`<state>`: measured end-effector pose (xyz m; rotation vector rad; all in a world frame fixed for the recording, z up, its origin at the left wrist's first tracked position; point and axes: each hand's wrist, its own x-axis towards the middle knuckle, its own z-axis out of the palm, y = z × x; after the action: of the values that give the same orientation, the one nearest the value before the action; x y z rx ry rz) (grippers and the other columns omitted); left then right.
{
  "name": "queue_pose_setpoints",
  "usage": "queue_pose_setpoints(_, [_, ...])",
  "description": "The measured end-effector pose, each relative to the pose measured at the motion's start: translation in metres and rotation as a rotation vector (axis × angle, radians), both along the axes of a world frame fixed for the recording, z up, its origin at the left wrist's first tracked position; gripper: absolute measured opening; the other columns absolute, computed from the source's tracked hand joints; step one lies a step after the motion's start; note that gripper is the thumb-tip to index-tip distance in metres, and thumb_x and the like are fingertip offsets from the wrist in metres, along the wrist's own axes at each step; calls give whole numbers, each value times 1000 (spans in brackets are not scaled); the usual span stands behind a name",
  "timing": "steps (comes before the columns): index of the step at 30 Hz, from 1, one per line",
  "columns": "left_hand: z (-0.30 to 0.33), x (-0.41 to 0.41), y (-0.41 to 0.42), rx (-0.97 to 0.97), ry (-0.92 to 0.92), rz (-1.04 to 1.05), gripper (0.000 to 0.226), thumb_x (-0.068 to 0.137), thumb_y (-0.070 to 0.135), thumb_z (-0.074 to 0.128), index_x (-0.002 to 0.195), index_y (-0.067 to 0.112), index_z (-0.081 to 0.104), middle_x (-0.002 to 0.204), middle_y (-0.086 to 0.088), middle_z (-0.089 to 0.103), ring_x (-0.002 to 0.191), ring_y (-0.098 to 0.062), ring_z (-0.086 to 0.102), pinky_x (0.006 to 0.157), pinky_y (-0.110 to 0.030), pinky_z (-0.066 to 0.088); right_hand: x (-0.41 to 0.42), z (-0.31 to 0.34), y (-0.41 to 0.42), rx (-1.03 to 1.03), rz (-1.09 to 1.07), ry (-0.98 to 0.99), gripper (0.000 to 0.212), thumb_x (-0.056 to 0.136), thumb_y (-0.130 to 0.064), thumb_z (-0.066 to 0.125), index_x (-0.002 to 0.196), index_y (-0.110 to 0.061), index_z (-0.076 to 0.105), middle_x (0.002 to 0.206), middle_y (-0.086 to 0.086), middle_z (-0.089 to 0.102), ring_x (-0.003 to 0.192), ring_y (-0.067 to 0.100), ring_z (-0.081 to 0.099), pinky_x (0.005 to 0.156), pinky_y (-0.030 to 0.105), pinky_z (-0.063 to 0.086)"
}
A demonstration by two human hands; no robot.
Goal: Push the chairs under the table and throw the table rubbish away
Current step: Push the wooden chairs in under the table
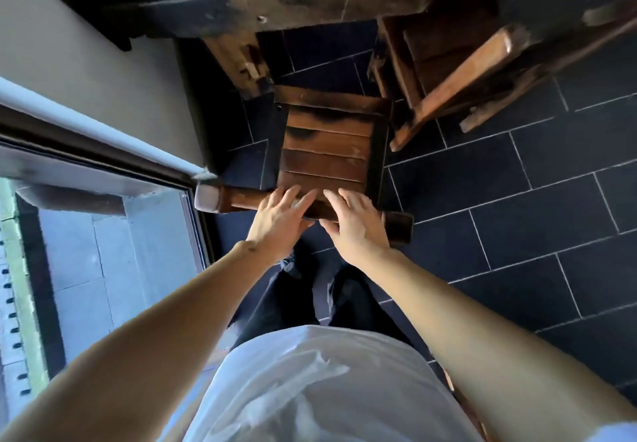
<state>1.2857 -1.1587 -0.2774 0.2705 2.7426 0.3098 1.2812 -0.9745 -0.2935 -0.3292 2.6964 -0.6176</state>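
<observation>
Both hands lie flat with straight fingers on our chair's [325,152] top rail: left hand [277,219], right hand [358,226]. Its slatted wooden seat stands just short of the dark, worn table [275,0], whose top is cut off. Second chair [458,72] sits tilted right; dark tile floor [517,200] lies open.

Both hands rest side by side on the chair's top rail [238,200], left hand [279,221] beside right hand [358,228]. The chair's seat [327,145] lies just before the tabletop [241,3]; a second chair [458,72] stands to the right, partly under it.
</observation>
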Motion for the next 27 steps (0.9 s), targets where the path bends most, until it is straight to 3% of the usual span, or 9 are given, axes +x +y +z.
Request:
queue_pose_setpoints(2, [-9, -5, -8, 0, 6, -41, 65, 89, 41, 69, 147, 25, 44, 137, -11, 56, 125, -40, 52, 100, -53, 46, 2, -10, -8, 37, -2, -18, 55, 95, -44, 60, 145, -26, 46, 140, 8, 54, 130, 33, 47, 112, 52, 34])
queue_pose_setpoints(5, [-23, -7, -26, 13, 21, -108, 64, 90, 47, 66, 148, 30, 44, 137, -11, 59, 127, -42, 53, 104, -54, 43, 5, -23, -17, 128, 4, 15, 49, 95, -51, 52, 140, -31, 48, 130, -2, 59, 122, 26, 53, 110, 49, 28])
queue_pose_setpoints(10, [-39, -11, -46, 44, 21, -190, 61, 97, 50, 52, 153, 39, 28, 138, -5, 57, 131, -38, 49, 112, -58, 33, 4, -35, -17, 176, 16, 90, 45, 97, -52, 42, 136, -31, 51, 121, -5, 62, 116, 23, 56, 103, 44, 32])
queue_pose_setpoints(15, [-50, -11, -53, 51, 29, -203, 62, 100, 51, 40, 156, 36, 19, 142, -8, 52, 136, -36, 43, 117, -55, 25, 6, -36, -16, 229, 50, 159, 46, 96, -47, 52, 138, -27, 49, 120, -2, 62, 113, 25, 56, 102, 44, 33])
queue_pose_setpoints(23, [-54, -10, -59, 15, 45, -211, 60, 100, 48, 32, 157, 33, 20, 144, -17, 49, 140, -42, 38, 120, -56, 19, 9, -47, -18, 300, 56, 185, 48, 98, -45, 48, 141, -24, 47, 121, 3, 60, 112, 29, 56, 99, 46, 35])
queue_pose_setpoints(27, [-52, -11, -64, -3, 34, -226, 58, 101, 43, 37, 156, 33, 24, 132, -12, 54, 127, -38, 47, 117, -54, 23, 10, -50, -19, 304, 47, 183, 46, 100, -45, 44, 141, -25, 46, 122, 3, 59, 114, 30, 54, 99, 46, 34])
